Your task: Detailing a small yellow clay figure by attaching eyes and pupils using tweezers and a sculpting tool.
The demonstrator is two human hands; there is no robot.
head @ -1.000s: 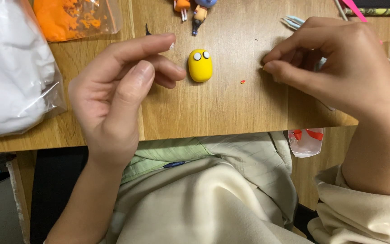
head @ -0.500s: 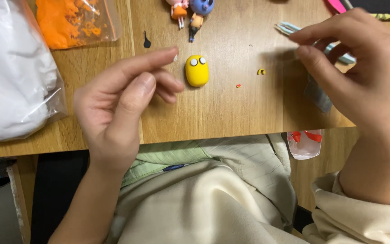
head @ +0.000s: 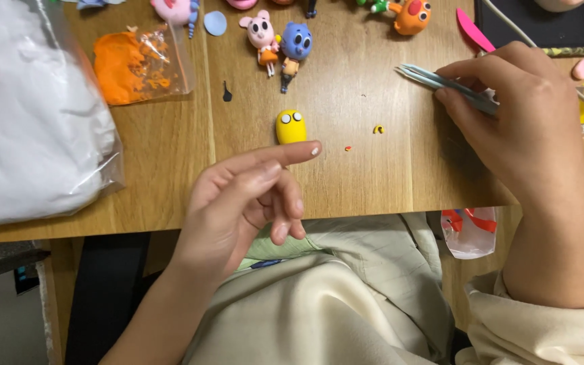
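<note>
Now we hover our left hand (head: 245, 203), fingers loose and empty, just below the yellow clay figure (head: 290, 126). Our right hand (head: 518, 128) pinches pale tweezers (head: 441, 81) on the wooden table (head: 373, 176).

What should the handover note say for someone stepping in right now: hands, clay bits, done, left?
Left hand: empty, held open over the table edge, index finger pointing toward the yellow clay figure, not touching it.
Right hand: closed on pale tweezers, tips pointing left, nothing visible between them.
Yellow clay figure: lying on the wooden table, two white eyes already on.
Small yellow crumb and a tiny red speck lie loose to the figure's right.
Orange clay bag at upper left; pink and blue figures behind.
Done: body and eyes. Left: no other features on the figure yet.
</note>
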